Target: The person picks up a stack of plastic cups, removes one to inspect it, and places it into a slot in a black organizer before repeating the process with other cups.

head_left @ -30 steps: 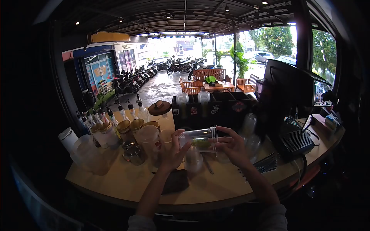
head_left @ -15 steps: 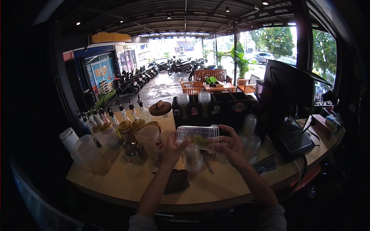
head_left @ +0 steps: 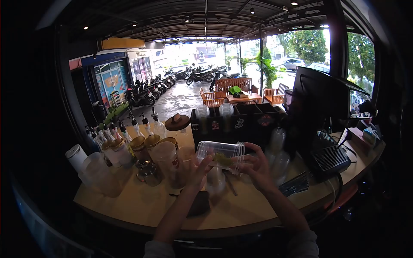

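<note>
A stack of clear plastic cups [head_left: 220,154] lies on its side in the air above the counter, with a green print on its wall. My left hand [head_left: 201,171] holds the closed left end, thumb in front. At the rimmed right end, my right hand [head_left: 257,165] grips the cups between thumb and fingers. Below them on the counter stands a clear container [head_left: 215,182], partly hidden by my left hand. A dark cloth or pouch [head_left: 199,204] lies near my left wrist.
Jars with gold lids [head_left: 137,143], pump bottles [head_left: 146,124] and a frosted pitcher [head_left: 97,170] stand at the left. A black organizer [head_left: 232,129] is ahead. Upturned clear cups [head_left: 279,161], wrapped straws [head_left: 294,185] and a black machine [head_left: 327,150] are at the right.
The view has shifted slightly. The cup stack has tilted a little, its right end slightly lower, and both hands still hold it.
</note>
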Available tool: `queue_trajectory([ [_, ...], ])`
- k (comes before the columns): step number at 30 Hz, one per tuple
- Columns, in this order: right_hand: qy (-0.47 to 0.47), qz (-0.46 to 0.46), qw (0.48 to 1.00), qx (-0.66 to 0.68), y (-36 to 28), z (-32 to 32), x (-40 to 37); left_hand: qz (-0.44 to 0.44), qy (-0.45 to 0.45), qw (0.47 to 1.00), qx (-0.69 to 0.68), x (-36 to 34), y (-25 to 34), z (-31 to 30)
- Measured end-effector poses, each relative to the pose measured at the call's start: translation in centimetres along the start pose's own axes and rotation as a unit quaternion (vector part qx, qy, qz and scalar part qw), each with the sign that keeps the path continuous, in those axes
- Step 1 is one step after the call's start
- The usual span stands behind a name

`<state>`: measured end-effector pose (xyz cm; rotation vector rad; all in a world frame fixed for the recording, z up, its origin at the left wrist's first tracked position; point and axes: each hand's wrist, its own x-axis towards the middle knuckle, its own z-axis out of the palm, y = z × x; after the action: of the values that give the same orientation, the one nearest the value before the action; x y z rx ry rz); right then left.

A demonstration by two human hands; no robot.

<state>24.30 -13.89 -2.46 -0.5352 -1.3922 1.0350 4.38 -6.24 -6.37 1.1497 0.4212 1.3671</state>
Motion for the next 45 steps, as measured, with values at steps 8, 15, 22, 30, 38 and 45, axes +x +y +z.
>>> queue_trajectory([
  [8, -0.002, 0.001, 1.000, 0.008, 0.5, 0.2, 0.2, -0.004, 0.007, 1.000, 0.015, -0.2, 0.5, 1.2],
  [15, -0.001, -0.009, 1.000, 0.011, 1.5, 0.6, 0.1, 0.008, 0.024, 0.999, 0.043, -0.1, 0.4, 1.4],
  [22, 0.012, -0.041, 0.998, -0.047, 1.7, -0.5, 0.3, 0.091, -0.008, 0.975, 0.201, 1.6, 1.6, 0.9],
  [30, 0.012, -0.163, 0.902, -0.400, -3.4, 0.9, 2.9, 0.242, -0.060, 0.878, 0.409, 2.7, 3.7, 3.4],
  [38, 0.004, -0.172, 0.896, -0.408, -2.2, 1.6, 5.2, 0.292, -0.079, 0.831, 0.468, 2.3, 3.9, 4.8],
  [45, 0.012, -0.154, 0.903, -0.401, -2.8, 1.1, 5.4, 0.213, -0.105, 0.860, 0.453, 2.5, 2.1, 2.9],
])
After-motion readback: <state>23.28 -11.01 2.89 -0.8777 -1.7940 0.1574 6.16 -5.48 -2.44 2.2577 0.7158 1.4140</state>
